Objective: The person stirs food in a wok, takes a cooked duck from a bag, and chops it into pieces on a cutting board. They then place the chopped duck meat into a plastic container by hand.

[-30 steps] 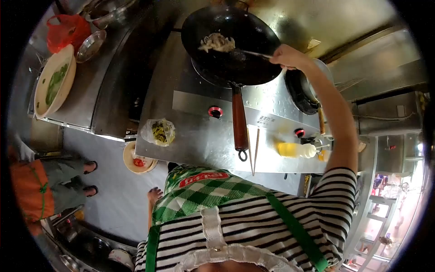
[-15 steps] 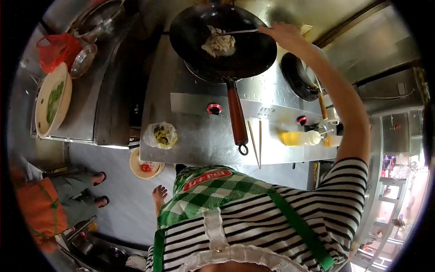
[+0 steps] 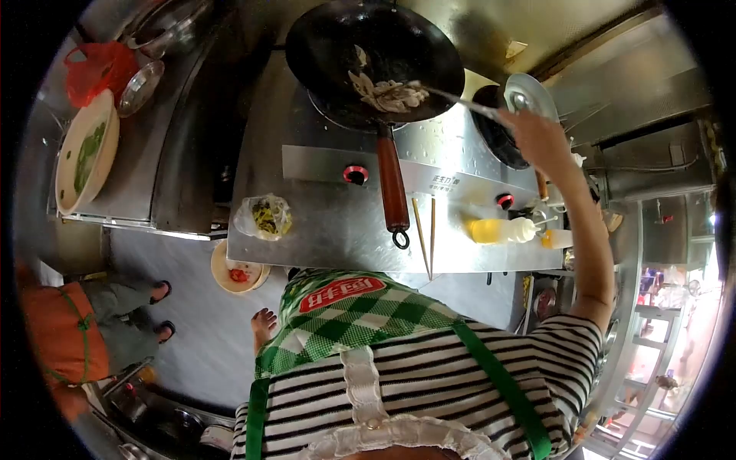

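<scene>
My right hand (image 3: 538, 139) is closed around a long-handled metal utensil (image 3: 460, 100), whose far end lies among pale sliced pieces of food (image 3: 389, 96); the shape of that end cannot be made out. The food sits at the near side of a large black wok (image 3: 322, 50) on the steel stove. The wok's reddish-brown wooden handle (image 3: 392, 180) points toward me, with no hand on it. Hanging low beside the green checked apron (image 3: 337, 307), my left hand (image 3: 264, 322) holds nothing, its fingers loosely bent and apart.
Two chopsticks (image 3: 423, 238), a plastic bag of green vegetables (image 3: 264, 217) and a yellow squeeze bottle (image 3: 498, 230) rest on the steel counter (image 3: 330, 238). A second pan (image 3: 491, 126) stands right. A bowl (image 3: 244, 284) is below left. Another person in orange (image 3: 65, 333) stands at left.
My right hand has come nearer and to the right, drawing the utensil's end through the food. The food has spread toward the wok's near side. My left hand still hangs low.
</scene>
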`<control>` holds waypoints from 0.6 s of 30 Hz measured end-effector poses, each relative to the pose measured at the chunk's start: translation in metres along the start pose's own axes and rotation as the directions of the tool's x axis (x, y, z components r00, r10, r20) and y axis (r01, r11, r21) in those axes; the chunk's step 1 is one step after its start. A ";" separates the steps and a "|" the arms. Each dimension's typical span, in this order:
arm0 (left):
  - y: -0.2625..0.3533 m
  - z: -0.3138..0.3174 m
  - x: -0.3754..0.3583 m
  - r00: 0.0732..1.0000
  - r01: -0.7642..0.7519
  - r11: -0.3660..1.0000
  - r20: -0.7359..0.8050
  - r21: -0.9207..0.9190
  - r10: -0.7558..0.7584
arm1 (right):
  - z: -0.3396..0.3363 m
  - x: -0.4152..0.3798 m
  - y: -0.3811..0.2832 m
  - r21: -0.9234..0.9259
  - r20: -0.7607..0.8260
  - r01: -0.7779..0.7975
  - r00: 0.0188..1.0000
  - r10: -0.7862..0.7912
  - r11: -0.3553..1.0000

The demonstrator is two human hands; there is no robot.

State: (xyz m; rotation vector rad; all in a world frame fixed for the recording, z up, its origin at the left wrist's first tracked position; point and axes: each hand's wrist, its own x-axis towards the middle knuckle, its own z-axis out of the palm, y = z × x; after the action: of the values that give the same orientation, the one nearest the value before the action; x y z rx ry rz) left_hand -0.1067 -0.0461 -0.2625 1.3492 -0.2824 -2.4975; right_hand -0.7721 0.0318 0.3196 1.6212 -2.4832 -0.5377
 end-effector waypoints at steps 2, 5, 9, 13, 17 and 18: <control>0.004 0.001 0.001 0.976 0.065 0.993 0.214 -0.098 -0.043 | 0.009 0.004 -0.015 -0.044 -0.060 0.045 0.997 -0.047 0.998; 0.017 0.045 -0.002 0.974 0.124 0.947 -0.218 0.296 -0.060 | 0.031 0.065 -0.012 0.040 -0.178 0.003 0.984 0.005 0.999; 0.043 0.016 -0.005 0.989 -0.023 1.000 0.148 0.015 0.020 | 0.064 0.122 -0.031 0.109 -0.269 -0.067 0.959 0.094 0.992; 0.056 0.098 -0.053 0.898 -0.106 0.895 -0.344 0.433 0.273 | 0.050 0.086 -0.031 0.068 -0.216 0.034 0.976 -0.018 0.997; 0.035 0.060 -0.047 0.905 -0.077 0.938 -0.370 0.339 0.209 | -0.029 0.016 0.022 -0.036 -0.099 0.043 0.994 -0.047 0.998; 0.023 0.032 -0.033 0.936 -0.043 0.956 -0.322 0.289 0.140 | -0.038 0.011 0.020 -0.059 -0.040 0.035 0.999 -0.037 0.998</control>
State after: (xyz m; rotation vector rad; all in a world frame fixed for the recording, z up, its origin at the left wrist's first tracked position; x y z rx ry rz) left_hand -0.1128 -0.0552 -0.2119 1.8007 -0.6209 -2.1556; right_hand -0.7828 0.0206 0.3618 1.6414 -2.3904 -0.5705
